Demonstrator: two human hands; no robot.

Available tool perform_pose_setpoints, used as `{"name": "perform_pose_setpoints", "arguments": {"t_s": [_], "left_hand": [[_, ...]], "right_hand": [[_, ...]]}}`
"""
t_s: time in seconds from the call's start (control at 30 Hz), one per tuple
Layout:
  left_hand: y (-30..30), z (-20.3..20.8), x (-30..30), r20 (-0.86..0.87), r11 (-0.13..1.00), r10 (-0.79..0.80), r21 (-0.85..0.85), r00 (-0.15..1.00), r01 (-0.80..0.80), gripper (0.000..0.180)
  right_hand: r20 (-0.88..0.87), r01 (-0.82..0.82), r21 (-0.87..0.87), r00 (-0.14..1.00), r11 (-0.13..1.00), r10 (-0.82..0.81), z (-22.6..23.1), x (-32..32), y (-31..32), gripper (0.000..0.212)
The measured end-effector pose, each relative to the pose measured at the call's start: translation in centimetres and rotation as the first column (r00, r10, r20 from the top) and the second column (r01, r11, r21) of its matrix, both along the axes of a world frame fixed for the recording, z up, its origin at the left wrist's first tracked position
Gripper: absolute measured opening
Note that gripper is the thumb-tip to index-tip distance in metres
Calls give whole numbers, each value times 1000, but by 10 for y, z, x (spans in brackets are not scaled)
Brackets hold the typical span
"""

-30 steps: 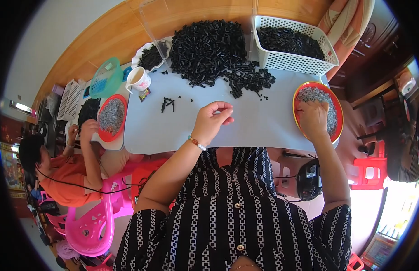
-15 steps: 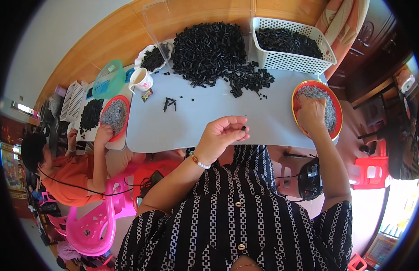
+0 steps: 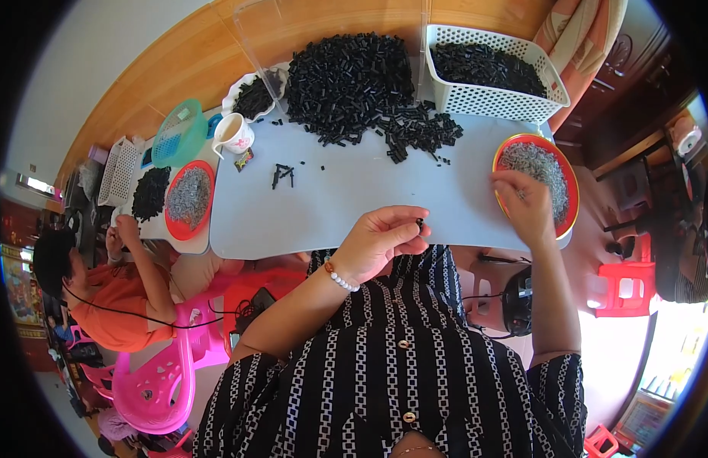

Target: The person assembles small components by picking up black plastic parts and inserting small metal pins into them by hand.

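Observation:
Between the thumb and fingertips of my left hand (image 3: 383, 238) is a small black cylindrical piece (image 3: 420, 223), held above the table's near edge. My right hand (image 3: 528, 204) is at the near left rim of a red bowl (image 3: 572, 200) full of small grey pieces (image 3: 539, 164). Its fingers are drawn together, and whatever they hold is too small or hidden to make out. A big heap of short black cylindrical pieces (image 3: 350, 84) lies at the back of the table, spilling toward the right.
A white perforated basket (image 3: 491, 105) of black pieces stands back right. Left on the grey table (image 3: 354, 206) are a cup (image 3: 236, 133), a scalloped dish (image 3: 230, 99) and several black sticks (image 3: 281, 175). A co-worker (image 3: 117, 301) sits at left beside another red bowl (image 3: 190, 231).
My right hand has come out of the grey pieces toward the bowl's near left rim. My left hand shifted slightly right, keeping the black piece. The co-worker's hand left the other bowl.

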State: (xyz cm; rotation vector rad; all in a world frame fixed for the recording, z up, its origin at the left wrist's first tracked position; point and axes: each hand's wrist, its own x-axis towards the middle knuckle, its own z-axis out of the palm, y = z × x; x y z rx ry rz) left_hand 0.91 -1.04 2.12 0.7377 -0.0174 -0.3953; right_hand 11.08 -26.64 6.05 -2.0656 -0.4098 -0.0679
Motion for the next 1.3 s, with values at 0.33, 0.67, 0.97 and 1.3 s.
{"name": "perform_pose_setpoints", "arguments": {"t_s": [0.33, 0.67, 0.97, 1.3], "left_hand": [[-12, 7, -1, 36, 942, 96, 320, 995, -102, 20], [-8, -5, -7, -57, 968, 83, 243, 995, -67, 19], [-1, -6, -4, -95, 992, 101, 90, 990, -92, 17], [1, -13, -8, -45, 999, 11, 43, 999, -9, 17]], "right_hand": [[126, -273, -2, 954, 962, 271, 14, -51, 65, 7], [312, -252, -369, 873, 895, 375, 16, -59, 69, 23], [209, -183, -185, 953, 966, 220, -25, -9, 72, 25], [325, 239, -756, 945, 610, 32, -75, 106, 87, 51]]}}
